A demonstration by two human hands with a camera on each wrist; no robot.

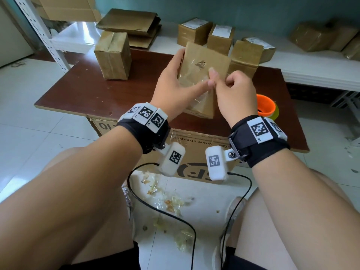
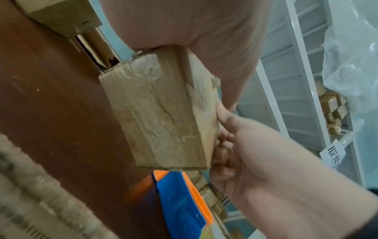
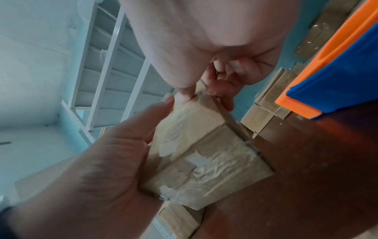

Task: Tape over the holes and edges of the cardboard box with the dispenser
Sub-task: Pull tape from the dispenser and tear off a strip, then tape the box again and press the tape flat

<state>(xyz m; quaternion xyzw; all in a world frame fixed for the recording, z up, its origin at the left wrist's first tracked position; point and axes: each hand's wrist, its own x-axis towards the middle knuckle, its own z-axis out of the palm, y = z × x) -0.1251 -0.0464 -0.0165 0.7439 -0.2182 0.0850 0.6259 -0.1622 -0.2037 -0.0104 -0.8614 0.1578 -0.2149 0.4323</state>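
Two hands hold one small cardboard box (image 1: 202,78) up above the table (image 1: 93,88), nearer the person than anything else on it. The left hand (image 1: 175,88) clasps the box from its left side, fingers curled round the far edge and thumb stretched across the near face, probably to keep that face turned toward the person. The right hand (image 1: 233,92) has its thumb and forefinger pinched together at the box's right edge; they seem to nip a loose end of clear tape, though the film is too faint to be sure. A ragged hole (image 1: 201,64) shows in the upper part of the face, under glossy film, so I judge the hole is covered and the tape's end is being smoothed or torn.

Just beyond the right wrist the dispenser (image 1: 266,106), orange-cored, lies on the table, set down within reach, likely to free both hands. Farther off stand more boxes (image 1: 114,55), and beyond them a white ledge with others.

The head view alone shows the hole and both wrists. The left wrist view shows the box's underside, crinkled with tape, and the dispenser's blue and orange body below it. The right wrist view shows the pinch close up at the box's corner, and white scraps stuck to the near face.
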